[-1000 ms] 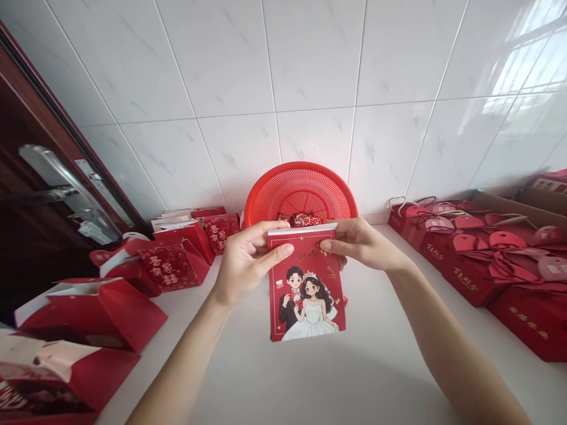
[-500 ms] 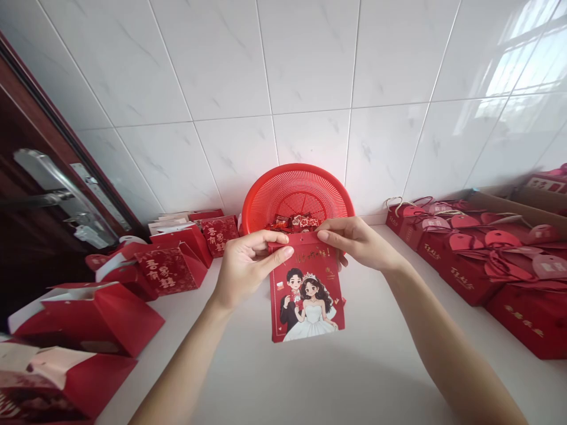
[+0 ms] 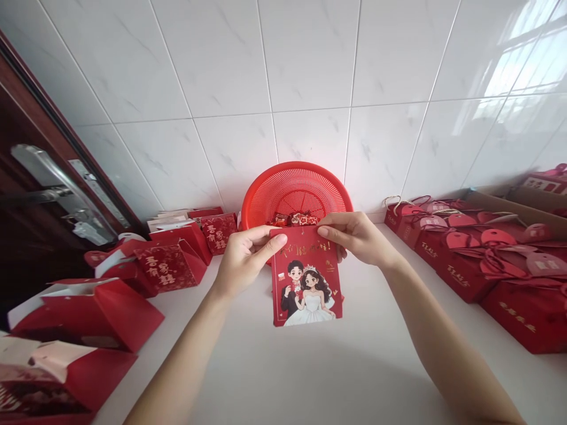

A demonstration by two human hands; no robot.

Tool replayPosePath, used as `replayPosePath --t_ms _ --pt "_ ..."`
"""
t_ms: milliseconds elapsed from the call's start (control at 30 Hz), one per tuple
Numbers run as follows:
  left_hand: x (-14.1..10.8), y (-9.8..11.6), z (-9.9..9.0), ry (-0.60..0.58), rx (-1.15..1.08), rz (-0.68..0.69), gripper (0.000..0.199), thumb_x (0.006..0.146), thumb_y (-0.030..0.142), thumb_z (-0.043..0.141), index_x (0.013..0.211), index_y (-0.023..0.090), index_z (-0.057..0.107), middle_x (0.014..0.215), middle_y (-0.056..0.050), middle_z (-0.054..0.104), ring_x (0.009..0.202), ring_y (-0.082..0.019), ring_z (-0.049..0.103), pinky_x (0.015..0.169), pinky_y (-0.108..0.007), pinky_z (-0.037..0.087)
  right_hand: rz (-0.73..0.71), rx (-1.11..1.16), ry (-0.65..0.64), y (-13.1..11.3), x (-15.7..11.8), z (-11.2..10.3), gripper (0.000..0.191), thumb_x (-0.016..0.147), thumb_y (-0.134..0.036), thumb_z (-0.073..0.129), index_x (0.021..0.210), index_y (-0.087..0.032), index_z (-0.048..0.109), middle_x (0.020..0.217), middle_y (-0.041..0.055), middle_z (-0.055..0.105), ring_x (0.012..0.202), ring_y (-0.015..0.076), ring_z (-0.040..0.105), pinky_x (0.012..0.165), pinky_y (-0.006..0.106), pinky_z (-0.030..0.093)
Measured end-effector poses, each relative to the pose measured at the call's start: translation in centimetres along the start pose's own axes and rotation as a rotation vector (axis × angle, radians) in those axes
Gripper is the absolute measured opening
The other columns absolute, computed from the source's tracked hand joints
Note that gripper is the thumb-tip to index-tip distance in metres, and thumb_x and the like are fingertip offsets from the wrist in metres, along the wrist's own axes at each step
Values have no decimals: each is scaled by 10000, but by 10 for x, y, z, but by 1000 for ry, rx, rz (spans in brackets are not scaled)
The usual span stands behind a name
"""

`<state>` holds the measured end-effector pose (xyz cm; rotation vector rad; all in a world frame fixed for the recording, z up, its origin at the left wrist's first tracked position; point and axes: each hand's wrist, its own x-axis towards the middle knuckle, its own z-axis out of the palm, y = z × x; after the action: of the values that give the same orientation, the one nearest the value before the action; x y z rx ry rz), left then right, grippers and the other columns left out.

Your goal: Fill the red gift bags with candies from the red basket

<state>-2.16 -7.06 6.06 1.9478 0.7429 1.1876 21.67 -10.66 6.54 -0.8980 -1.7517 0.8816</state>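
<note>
A flat red bag [image 3: 290,254] printed with a cartoon bride and groom and gold writing hangs upright over the white counter. My left hand [image 3: 250,257] pinches its top left corner between thumb and fingers. At the top right corner, my right hand [image 3: 352,239] grips it the same way, some fingertips hidden behind the bag. Just behind stands a red plastic basket [image 3: 256,200], tilted against the wall, with wrapped candies [image 3: 305,219] inside; the bag hides its lower front.
Open red bags [image 3: 101,310] line the left side of the counter [image 3: 274,378]. Tied red boxes [image 3: 465,262] stand in rows at the right, near a cardboard box [image 3: 509,203]. A dark door with a metal handle [image 3: 39,195] is at the far left.
The bag has risen slightly and its face is turned more squarely to the camera, showing more of the gold writing. My left fingers have shifted toward its left corner.
</note>
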Motion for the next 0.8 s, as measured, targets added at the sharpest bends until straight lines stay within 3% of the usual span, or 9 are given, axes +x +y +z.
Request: replayPosePath --t_ms 200,400,533,633,733,800 --pt "0 0 0 60 -3 44 249 877 429 726 867 184 774 770 -21 745 715 -166 674 658 -248 556 14 23 -3 0 -1 -2 390 901 -524 693 937 -136 686 710 11 638 561 120 608 512 235 523" --pt "0 2 1 82 14 67 241 875 429 724 910 201 792 795 -16 767 731 -175 697 664 -250 565 2 51 11 1 0 -4 374 899 -500 703 885 -127 683 710 18 624 601 118 587 532 227 496" --pt "0 4 1 70 24 42 290 859 472 726 863 187 781 798 -30 774 746 -197 717 675 -263 587 -81 52 28 7 4 -2 348 910 -467 701 831 -129 673 721 16 609 625 108 561 539 216 455" --pt "0 4 0 80 43 -1 339 830 504 745 964 194 780 924 -53 798 870 -236 746 756 -291 617 -140 21 37 10 6 -3 356 913 -476 692 805 -137 669 716 8 595 626 106 549 548 218 444" --pt "1 4 -3 131 65 -7 458 788 510 779 1142 223 733 1137 -71 778 1066 -268 727 914 -337 614 -149 -67 125 7 1 -18 390 895 -522 692 798 -145 672 677 -2 578 581 106 531 520 227 430" --pt "2 5 -5 147 74 -4 477 778 519 779 1156 235 717 1194 -75 759 1127 -279 707 976 -365 598 -147 -133 243 0 -7 -38 391 883 -532 698 797 -151 674 640 -11 570 536 98 514 495 227 415"
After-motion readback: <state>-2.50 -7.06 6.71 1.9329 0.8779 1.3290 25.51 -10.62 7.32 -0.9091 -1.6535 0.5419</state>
